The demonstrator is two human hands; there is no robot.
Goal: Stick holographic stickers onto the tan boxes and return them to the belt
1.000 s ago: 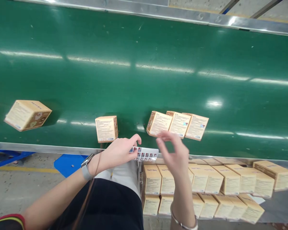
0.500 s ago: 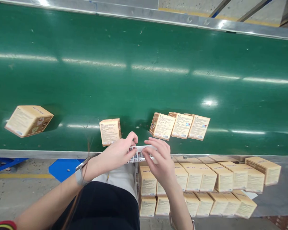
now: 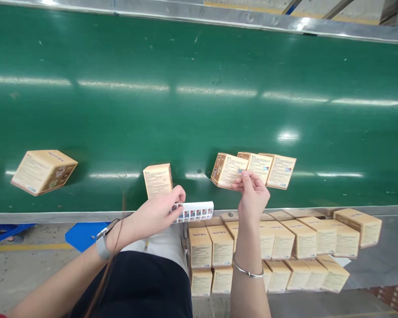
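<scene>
My left hand point(image 3: 157, 212) pinches a white sheet of small printed stickers point(image 3: 196, 212) at its left end, above the near edge of the belt. Thumb and forefinger of my right hand point(image 3: 254, 194) are closed on a small colourful sticker point(image 3: 240, 171) at the lower right of a tan carton's point(image 3: 228, 168) printed face. Whether the sticker is fully stuck down, I cannot tell. Beside this carton stand a second carton point(image 3: 258, 165) and a third carton point(image 3: 281, 171), each bearing a similar sticker. Just beyond my left hand is another carton point(image 3: 157, 180), its lower part hidden.
A tilted carton point(image 3: 43, 172) sits far left on the green belt point(image 3: 185, 123). Below the belt's metal rail point(image 3: 69, 217), several cartons point(image 3: 200, 247) stand in two rows on a grey surface at the right. A blue panel point(image 3: 84, 236) shows at lower left.
My right hand has left the sticker sheet and moved right and forward to the nearest carton of the group of three, carrying a sticker. My left hand still holds the sheet.
</scene>
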